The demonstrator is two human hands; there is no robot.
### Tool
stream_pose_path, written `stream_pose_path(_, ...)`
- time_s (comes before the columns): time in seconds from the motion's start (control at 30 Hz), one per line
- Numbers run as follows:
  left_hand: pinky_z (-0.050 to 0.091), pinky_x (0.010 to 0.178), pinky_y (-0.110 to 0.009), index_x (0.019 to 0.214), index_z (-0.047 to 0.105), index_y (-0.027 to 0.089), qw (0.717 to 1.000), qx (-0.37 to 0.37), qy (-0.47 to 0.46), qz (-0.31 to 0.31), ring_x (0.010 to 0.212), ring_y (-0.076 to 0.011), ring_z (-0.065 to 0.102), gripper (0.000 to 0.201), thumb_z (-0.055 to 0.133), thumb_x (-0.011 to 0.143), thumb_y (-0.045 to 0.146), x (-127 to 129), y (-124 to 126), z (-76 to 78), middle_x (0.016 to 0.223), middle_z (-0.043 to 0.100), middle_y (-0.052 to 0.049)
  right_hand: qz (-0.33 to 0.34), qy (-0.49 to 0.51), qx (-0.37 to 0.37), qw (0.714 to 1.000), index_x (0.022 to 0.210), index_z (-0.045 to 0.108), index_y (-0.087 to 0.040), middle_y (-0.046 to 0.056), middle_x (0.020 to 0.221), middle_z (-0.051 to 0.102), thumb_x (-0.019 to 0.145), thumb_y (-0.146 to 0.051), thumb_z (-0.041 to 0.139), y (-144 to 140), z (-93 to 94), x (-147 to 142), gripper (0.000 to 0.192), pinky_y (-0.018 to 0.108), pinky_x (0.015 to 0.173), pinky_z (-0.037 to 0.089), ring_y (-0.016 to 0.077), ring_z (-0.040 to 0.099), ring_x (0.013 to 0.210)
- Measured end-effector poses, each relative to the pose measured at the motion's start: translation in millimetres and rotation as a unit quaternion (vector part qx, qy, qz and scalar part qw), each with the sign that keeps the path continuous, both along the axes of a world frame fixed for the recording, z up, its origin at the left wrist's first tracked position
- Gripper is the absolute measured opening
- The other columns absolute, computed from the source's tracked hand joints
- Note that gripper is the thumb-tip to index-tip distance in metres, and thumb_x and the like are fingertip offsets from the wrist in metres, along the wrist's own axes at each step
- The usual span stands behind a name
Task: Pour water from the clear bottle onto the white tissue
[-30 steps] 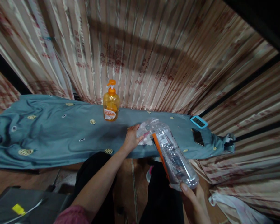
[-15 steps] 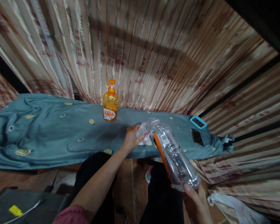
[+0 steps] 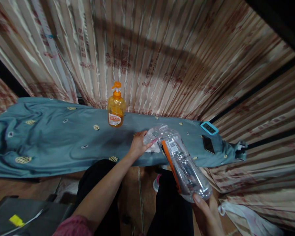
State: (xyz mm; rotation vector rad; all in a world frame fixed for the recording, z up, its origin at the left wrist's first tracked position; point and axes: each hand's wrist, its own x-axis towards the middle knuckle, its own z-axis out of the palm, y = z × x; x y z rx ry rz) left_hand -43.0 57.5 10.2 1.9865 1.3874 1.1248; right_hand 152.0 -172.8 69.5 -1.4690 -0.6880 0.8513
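Since half a second ago little has changed: your right hand still grips the base of the large clear plastic bottle with the orange label, only slightly lower in view. Its long axis runs diagonally, neck pointing up-left over the teal cloth-covered table. Your left hand clasps a small clear cup at the bottle's mouth (touching, as far as visible).
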Motion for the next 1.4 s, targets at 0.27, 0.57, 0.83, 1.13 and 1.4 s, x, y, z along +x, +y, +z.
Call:
stream_pose_path(0.27,0.052,0.097,-0.045,0.117,0.063,0.017,1.0,-0.006,0.005,-0.006,0.105,-0.0309,0.065,0.052,0.083,0.069,0.023,0,1,-0.4,0.109,0.071,-0.011,-0.004,-0.018,-0.018,1.0,0.132,0.06,-0.021,0.011,0.107,0.074,0.068,-0.051,0.081,0,4.3,0,0.073,0.057,0.101,0.045,0.0387,0.064,0.111)
stream_pose_path(0.57,0.048,0.105,-0.05,0.125,0.059,0.015,1.0,-0.008,0.017,-0.016,0.118,-0.0335,0.061,0.061,0.083,0.069,0.02,0,-4,-1.8,0.123,0.067,-0.015,-0.006,-0.015,-0.025,1.0,0.131,0.06,-0.024,0.01,0.113,0.073,0.07,-0.05,0.08,-1,2.4,1,0.07,0.056,0.101,0.044,0.0382,0.063,0.114)
stream_pose_path(0.83,0.041,0.115,-0.05,0.148,0.034,0.015,0.997,-0.014,-0.037,-0.063,0.138,-0.0316,0.05,0.078,0.07,0.079,0.021,1,-14,-17.5,0.149,0.05,-0.019,0.006,-0.014,-0.024,1.0,0.122,0.066,-0.023,0.009,0.106,0.076,0.071,-0.05,0.08,-1,2.2,-1,0.06,0.053,0.1,0.046,0.0364,0.067,0.107)
stream_pose_path(1.13,0.038,0.117,-0.054,0.154,0.024,0.013,0.994,-0.039,-0.089,-0.052,0.142,-0.0336,0.045,0.085,0.065,0.082,0.026,0,-13,-29.4,0.152,0.046,-0.022,-0.036,-0.026,-0.04,0.998,0.122,0.067,-0.024,0.012,0.112,0.075,0.062,-0.058,0.083,0,-13.6,2,0.07,0.055,0.101,0.045,0.0401,0.065,0.111)
stream_pose_path(1.4,0.032,0.12,-0.055,0.156,0.018,0.018,0.988,-0.051,-0.124,-0.07,0.147,-0.0321,0.038,0.089,0.066,0.081,0.025,1,-13,-30.1,0.157,0.04,-0.021,-0.019,-0.024,-0.036,0.999,0.125,0.062,-0.023,0.01,0.11,0.075,0.062,-0.058,0.081,5,-9.4,-2,0.075,0.057,0.107,0.036,0.0397,0.064,0.11)
